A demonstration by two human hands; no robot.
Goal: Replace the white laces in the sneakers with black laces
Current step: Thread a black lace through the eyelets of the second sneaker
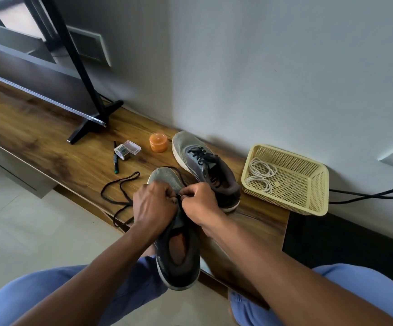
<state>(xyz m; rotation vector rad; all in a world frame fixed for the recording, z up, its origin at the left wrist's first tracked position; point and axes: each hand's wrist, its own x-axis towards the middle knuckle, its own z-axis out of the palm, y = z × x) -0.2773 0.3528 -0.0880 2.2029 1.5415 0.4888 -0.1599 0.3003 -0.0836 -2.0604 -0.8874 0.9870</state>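
Note:
A grey sneaker (179, 252) lies on the edge of the wooden bench, heel toward me. My left hand (154, 205) and my right hand (201, 201) meet over its eyelets, both pinching a black lace (120, 187) whose loose length trails left across the bench. The second grey sneaker (205, 168) stands behind, laced in black. Two coiled white laces (260, 176) lie in a cream plastic basket (308, 182) at the right.
An orange round container (158, 142), a small clear box (127, 150) and a pen (115, 158) lie behind the shoes. A black TV stand foot (92, 124) sits at the left. Black cables (379, 195) run along the wall at right. My knees are below.

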